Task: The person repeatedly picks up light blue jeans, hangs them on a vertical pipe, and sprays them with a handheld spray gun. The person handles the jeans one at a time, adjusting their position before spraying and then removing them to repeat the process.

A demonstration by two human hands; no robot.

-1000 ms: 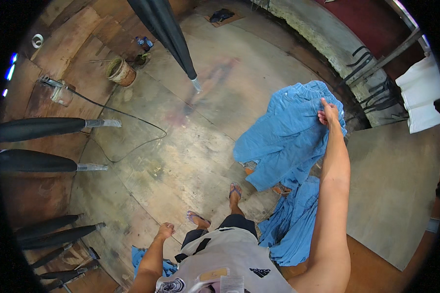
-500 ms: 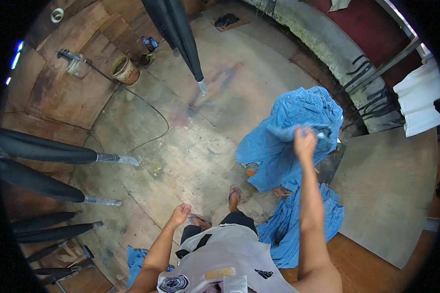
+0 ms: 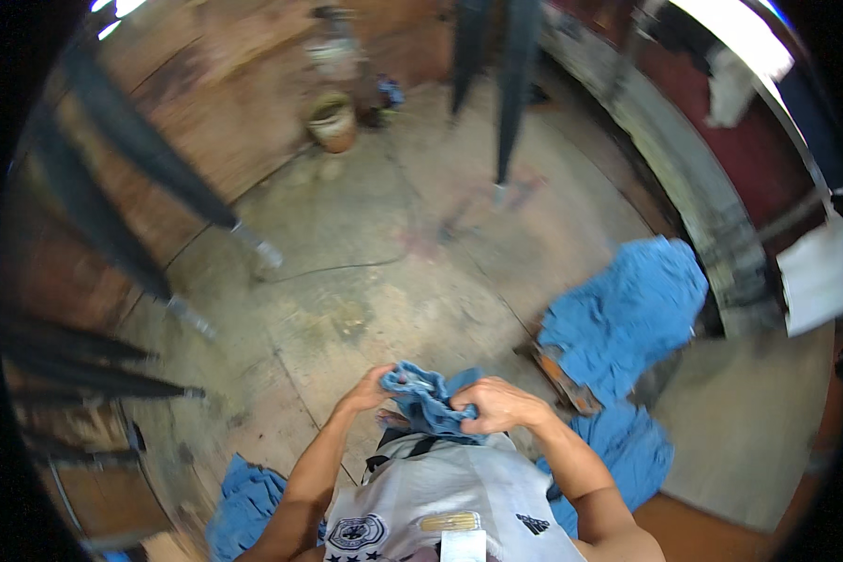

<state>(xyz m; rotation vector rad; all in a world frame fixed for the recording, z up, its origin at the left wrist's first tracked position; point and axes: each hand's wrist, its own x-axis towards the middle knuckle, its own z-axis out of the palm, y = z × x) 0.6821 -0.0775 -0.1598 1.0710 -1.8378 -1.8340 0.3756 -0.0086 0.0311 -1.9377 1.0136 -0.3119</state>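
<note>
A blue denim garment (image 3: 425,397) is stretched between my two hands, close in front of my body. Its gathered edge looks like a waistband. At its left end, my left hand (image 3: 369,391) is closed on the edge. My right hand (image 3: 498,405) grips the other side, fingers curled over the cloth. To the right lies a large heap of blue denim garments (image 3: 632,309), with a second denim pile (image 3: 618,459) nearer to me. More blue denim (image 3: 246,506) lies at my lower left, partly behind my forearm.
Long black leg-shaped forms (image 3: 150,140) with clear-wrapped tips jut in from the left. Another black form (image 3: 513,103) hangs at the far side. A dirty bucket (image 3: 333,125) stands by the wooden wall, and a dark cable (image 3: 342,269) crosses the floor. A flat board (image 3: 749,421) lies at right.
My right hand has come back from the large heap with a denim garment. My left hand, earlier without cloth, now holds its other side. The whole view has turned.
</note>
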